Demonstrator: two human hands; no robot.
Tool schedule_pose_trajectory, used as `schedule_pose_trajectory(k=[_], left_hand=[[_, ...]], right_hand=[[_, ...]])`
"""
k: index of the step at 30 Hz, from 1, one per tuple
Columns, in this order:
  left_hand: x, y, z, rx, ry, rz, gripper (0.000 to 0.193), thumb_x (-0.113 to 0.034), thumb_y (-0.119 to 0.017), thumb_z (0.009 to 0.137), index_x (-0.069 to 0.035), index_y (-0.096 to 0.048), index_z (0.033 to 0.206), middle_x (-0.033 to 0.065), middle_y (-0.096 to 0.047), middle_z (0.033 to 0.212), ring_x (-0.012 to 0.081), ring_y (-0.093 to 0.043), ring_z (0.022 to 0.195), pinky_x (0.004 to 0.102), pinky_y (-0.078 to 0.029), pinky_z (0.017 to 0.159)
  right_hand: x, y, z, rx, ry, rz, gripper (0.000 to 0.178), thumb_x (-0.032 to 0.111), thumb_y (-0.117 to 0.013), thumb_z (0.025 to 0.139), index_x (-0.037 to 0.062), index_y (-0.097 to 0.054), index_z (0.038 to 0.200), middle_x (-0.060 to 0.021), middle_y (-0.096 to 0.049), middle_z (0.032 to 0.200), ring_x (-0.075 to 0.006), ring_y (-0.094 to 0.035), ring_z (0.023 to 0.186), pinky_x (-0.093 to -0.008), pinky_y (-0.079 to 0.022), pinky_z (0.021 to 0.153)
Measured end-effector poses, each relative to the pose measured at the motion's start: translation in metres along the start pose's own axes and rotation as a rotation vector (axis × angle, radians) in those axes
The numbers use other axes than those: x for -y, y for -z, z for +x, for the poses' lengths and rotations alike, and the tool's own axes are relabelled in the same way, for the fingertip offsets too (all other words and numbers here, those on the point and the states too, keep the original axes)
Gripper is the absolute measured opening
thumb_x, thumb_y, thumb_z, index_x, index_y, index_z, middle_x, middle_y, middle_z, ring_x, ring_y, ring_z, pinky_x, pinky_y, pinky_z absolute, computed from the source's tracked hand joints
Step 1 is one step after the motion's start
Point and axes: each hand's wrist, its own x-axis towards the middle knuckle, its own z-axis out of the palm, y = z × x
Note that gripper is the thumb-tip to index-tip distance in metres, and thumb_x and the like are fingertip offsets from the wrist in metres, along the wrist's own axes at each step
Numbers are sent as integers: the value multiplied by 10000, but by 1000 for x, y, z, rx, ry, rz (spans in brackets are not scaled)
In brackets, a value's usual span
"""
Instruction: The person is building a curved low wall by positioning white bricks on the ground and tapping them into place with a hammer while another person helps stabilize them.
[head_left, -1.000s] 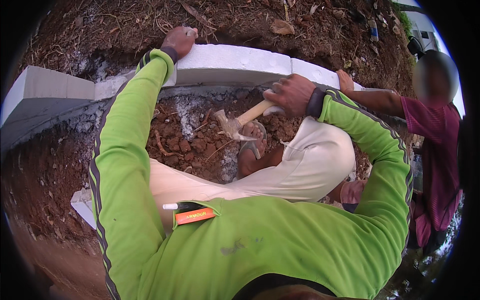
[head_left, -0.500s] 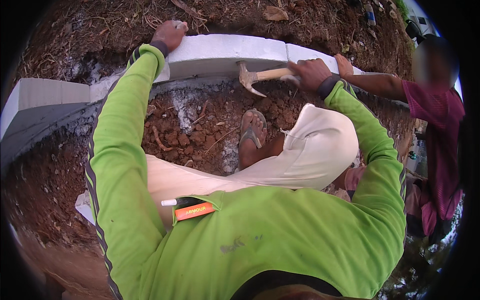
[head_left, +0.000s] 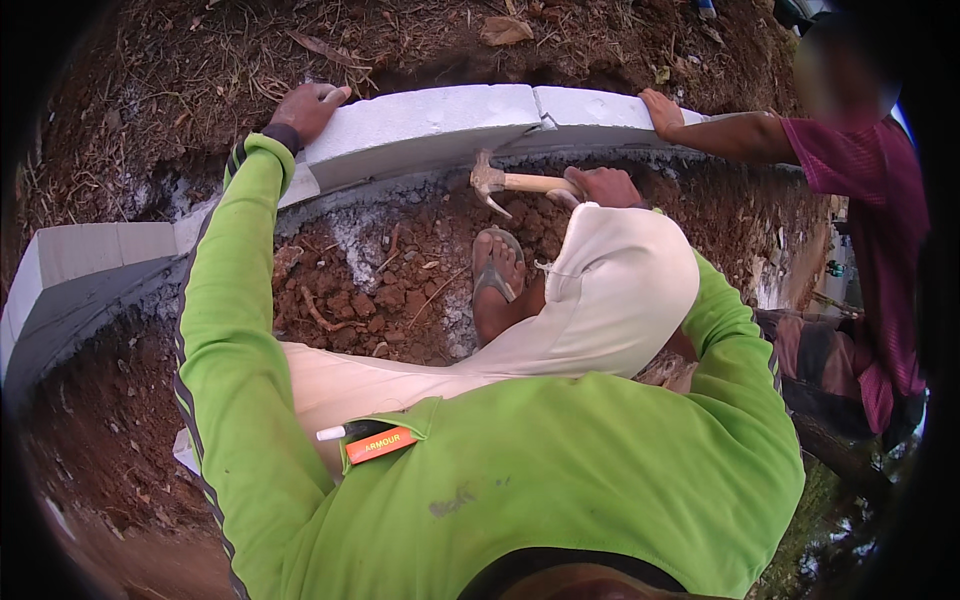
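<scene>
A long white curb block (head_left: 430, 115) stands on edge in a row, with a second white block (head_left: 600, 108) butted to its right end at an uneven joint. My left hand (head_left: 308, 108) grips the first block's far left end, fingers partly hidden. Lower right, behind my raised knee, my right hand (head_left: 603, 187) is closed round the wooden handle of a claw hammer (head_left: 540, 183). The hammer's head lies close to the block's lower near face; contact cannot be made out. Another person's hand (head_left: 662, 113) rests on top of the second block.
A co-worker in a maroon shirt (head_left: 850, 165) is at the right. Another white block (head_left: 95, 255) stands far left. Reddish clods (head_left: 390, 300) lie in the trench by my sandalled foot (head_left: 497, 265). Dry soil and leaves (head_left: 507, 31) lie beyond the blocks.
My right hand has drawn the hammer lower, toward my knee, from the block's face. My left hand stays at the block's end. The whole view has shifted somewhat.
</scene>
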Motion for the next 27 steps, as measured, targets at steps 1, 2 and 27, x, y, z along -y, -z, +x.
schedule_pose_trajectory(k=[1,2,27], left_hand=[[-11,4,2,74,19,44,605,-597,-495,959,-62,-741,1096,199,-719,1053,346,-674,1006,421,-494,913],[-37,13,2,146,28,90,627,-617,-500,950,-55,-742,1089,205,-719,1043,342,-676,998,426,-498,902],[-110,-13,-14,235,-266,409,793,-405,-858,604,-100,-555,1271,223,-695,1081,421,-660,1033,475,-512,942]], right_hand=[[5,-3,-12,57,-41,60,386,485,-589,939,116,-583,1049,-178,-681,817,-409,-673,785,-527,-511,689],[7,-9,-21,62,-77,104,385,484,-589,939,116,-583,1050,-178,-681,818,-409,-674,786,-527,-511,690],[25,-160,-216,-40,-780,599,362,454,-598,934,118,-586,1069,-187,-689,847,-416,-674,809,-528,-513,706]])
